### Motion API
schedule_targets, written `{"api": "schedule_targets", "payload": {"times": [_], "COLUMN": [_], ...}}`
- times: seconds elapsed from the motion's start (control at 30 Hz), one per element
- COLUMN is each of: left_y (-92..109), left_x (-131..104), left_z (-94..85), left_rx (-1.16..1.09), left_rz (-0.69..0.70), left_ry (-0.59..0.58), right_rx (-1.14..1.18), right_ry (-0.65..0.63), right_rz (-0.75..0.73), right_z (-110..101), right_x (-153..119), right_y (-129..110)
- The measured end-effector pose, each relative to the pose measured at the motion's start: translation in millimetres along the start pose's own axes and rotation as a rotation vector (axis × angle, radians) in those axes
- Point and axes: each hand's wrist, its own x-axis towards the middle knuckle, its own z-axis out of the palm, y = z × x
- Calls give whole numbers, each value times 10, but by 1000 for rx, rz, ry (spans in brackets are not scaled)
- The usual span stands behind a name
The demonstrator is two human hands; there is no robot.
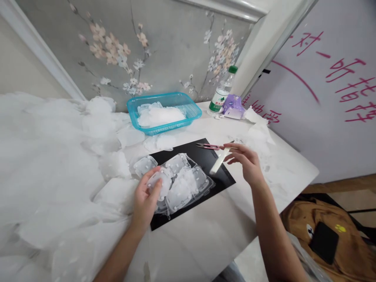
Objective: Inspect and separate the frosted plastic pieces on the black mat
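My left hand (pixel 148 196) pinches a translucent white plastic piece (pixel 160 183) with rounded corners and small round dots, thumb in front and fingers behind. Between the fingers of my right hand (pixel 245 160) is a pale, flat stick-like tool (pixel 220 161), slanting down to the left; its exact kind I cannot make out. Several similar plastic pieces (pixel 179 192) lie heaped on a black mat (pixel 192 150) under and between my hands. Pink-handled thread snips (pixel 208 146) rest at the mat's far edge, close to my right fingertips.
A big pile of white translucent pieces (pixel 58 164) covers the table's left side. Behind the mat stands a blue plastic basket (pixel 164 129) holding more. At the back right are a water bottle (pixel 220 96) and a purple pack (pixel 233 105). A brown bag (pixel 302 219) with a dark phone (pixel 324 242) sits lower right.
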Motion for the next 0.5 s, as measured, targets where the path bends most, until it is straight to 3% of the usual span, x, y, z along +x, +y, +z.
{"api": "schedule_targets", "payload": {"times": [0.17, 0.33, 0.5], "left_y": [-19, 24, 42], "left_x": [-15, -51, -39], "left_z": [12, 19, 25], "left_rx": [16, 36, -24], "left_rz": [42, 56, 8], "left_ry": [24, 31, 32], "right_rx": [308, 256, 100], "right_ry": [129, -136, -443], "right_rz": [6, -170, -489], "right_z": [291, 777, 981], "right_x": [-33, -137, -118], "right_y": [-217, -379, -467]}}
